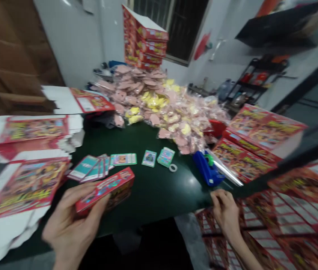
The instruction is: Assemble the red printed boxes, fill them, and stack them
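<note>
My left hand point(73, 221) grips a small red card box point(106, 189) between thumb and fingers, tilted above the green tabletop point(147, 202). My right hand point(225, 210) is at the table's front right edge, fingers pinched together; whatever they hold is too small to make out. Just beyond it stands a blue tape dispenser point(208, 168) with a green core. Behind the red box lie fanned trading cards point(89, 168) and a short row of cards point(123, 159). Further right are a single card point(149, 158), a small card stack point(166, 156) and a tape ring point(172, 168).
Flattened red and white cartons point(32, 183) are stacked at left. A heap of bagged pink and yellow pieces point(153, 101) covers the table's back, before piled red boxes point(150, 45). Larger red boxes point(262, 131) stand at right, above more packed red boxes point(285, 225) below table level.
</note>
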`<state>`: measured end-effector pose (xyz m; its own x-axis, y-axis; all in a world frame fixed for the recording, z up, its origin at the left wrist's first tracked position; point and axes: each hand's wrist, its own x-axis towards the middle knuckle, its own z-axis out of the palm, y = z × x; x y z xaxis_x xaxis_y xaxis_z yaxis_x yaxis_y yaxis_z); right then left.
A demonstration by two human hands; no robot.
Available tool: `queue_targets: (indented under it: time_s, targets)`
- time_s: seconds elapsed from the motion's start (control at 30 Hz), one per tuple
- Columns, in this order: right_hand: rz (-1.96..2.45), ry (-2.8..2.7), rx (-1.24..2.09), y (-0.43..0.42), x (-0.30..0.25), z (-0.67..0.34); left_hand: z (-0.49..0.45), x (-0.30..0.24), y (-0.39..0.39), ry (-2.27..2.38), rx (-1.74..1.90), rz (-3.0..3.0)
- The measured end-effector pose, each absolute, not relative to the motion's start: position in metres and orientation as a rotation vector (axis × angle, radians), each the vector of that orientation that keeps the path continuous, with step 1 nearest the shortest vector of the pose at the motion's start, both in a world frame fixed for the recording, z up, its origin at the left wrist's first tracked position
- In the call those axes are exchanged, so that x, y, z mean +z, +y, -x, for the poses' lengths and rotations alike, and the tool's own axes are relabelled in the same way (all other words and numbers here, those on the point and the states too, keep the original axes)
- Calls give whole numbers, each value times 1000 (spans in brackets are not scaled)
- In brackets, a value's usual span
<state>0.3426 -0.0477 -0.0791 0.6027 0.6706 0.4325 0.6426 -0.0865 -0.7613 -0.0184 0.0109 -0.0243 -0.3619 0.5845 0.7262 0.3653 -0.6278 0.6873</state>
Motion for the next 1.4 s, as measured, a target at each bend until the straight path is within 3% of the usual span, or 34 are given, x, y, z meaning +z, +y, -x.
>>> queue_targets:
  time_s: [0.2, 0.33, 0.5, 0.83, 1.03, 1.27, 1.4]
  targets:
    - [1261, -1611, 330, -47, 8, -201, 20, -23, 14, 1179, 2079, -1848]
    - [1037, -1445, 741, -28, 39, -141, 17, -22, 6, 1194, 2051, -1818]
    - [911, -1139, 1204, -20, 35, -110, 13, -29, 0, 1217, 2000, -1572]
    - [1073, -1032, 1231, -13, 25, -96, 22, -28, 2, 1138, 1969, -1823]
    - [1081, -1022, 1260, -5, 3, -99, 42, -3, 5, 1083, 1543, -2425]
    - [1156, -1265, 1242, 8, -67, -100, 40, 2, 11, 1267, 1644, -2344]
    - [1280, -1528, 1013, 16, -63, -126, 41, -1, 13, 1476, 1694, -2143]
